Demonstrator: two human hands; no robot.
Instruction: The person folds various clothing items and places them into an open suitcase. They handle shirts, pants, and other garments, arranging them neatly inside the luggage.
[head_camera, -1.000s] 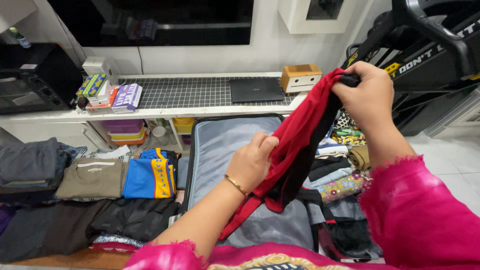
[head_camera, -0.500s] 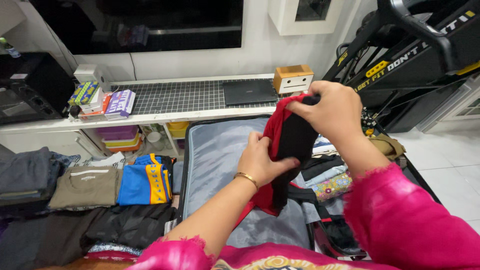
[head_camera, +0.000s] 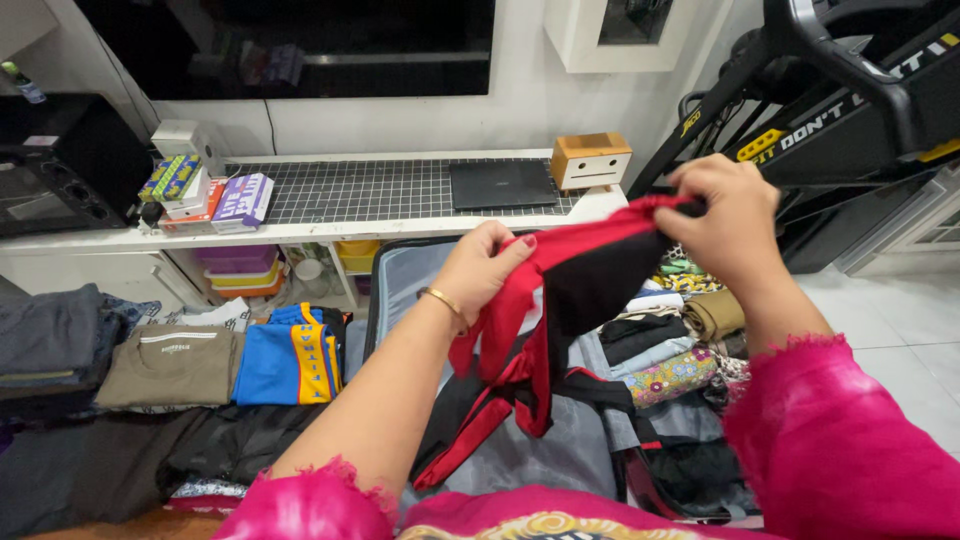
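A low white shelf (head_camera: 400, 225) runs along the wall under a dark window, with an open grey-lined suitcase (head_camera: 440, 270) on the floor in front of it.

At far left, stacks of folded clothes lie on the floor: a dark grey pile (head_camera: 50, 335), an olive shirt (head_camera: 170, 365), and a blue-and-yellow jersey (head_camera: 290, 355). On the shelf above sit small boxes (head_camera: 200, 190), a black laptop (head_camera: 500, 183) and a wooden box (head_camera: 592, 160).

Over the suitcase, the left hand (head_camera: 480, 265) pinches one end of a red-and-black garment (head_camera: 575, 275). The right hand (head_camera: 725, 215) grips the other end. Both hands are closed on the fabric.

Change since half a second ago: the hands were close together with the garment bunched between them; they are now well apart, and the garment's top edge is stretched nearly level, its red straps hanging toward the suitcase lining. The garment is therefore opened out, held in the air, and not yet laid down.

At right, rolled clothing (head_camera: 680, 330) fills the other suitcase half; a black exercise machine (head_camera: 850, 90) stands behind.
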